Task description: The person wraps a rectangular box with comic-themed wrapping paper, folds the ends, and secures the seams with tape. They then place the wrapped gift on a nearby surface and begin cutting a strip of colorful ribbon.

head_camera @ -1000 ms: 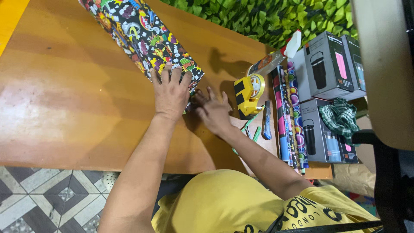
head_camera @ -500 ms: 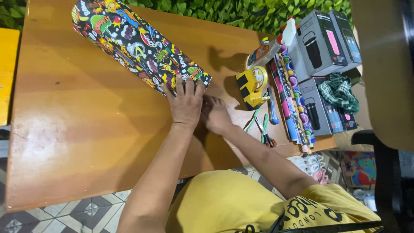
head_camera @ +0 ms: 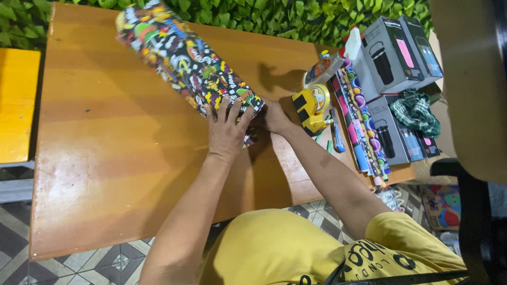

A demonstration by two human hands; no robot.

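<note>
1 long box wrapped in comic-print paper (head_camera: 185, 55) is lying diagonally across the wooden counter (head_camera: 105, 158), running from the far edge toward the middle. Left hand (head_camera: 226, 132) is pressing flat on the box's near end, fingers spread, grip open, closed on nothing. Right hand (head_camera: 274, 117) is touching the same end from the right; its fingers are tucked behind the paper, so cannot tell its grip. Just beside it 1 yellow tape dispenser (head_camera: 311, 108) is sitting, crowding the right hand's side. Along the right edge: several rolls of wrapping paper (head_camera: 359, 121), 1 blue cutter (head_camera: 336, 138), 3 grey product boxes (head_camera: 388, 53), 1 green checked cloth (head_camera: 417, 112). 1 glue bottle (head_camera: 322, 68) is lying near the far-right corner.
</note>
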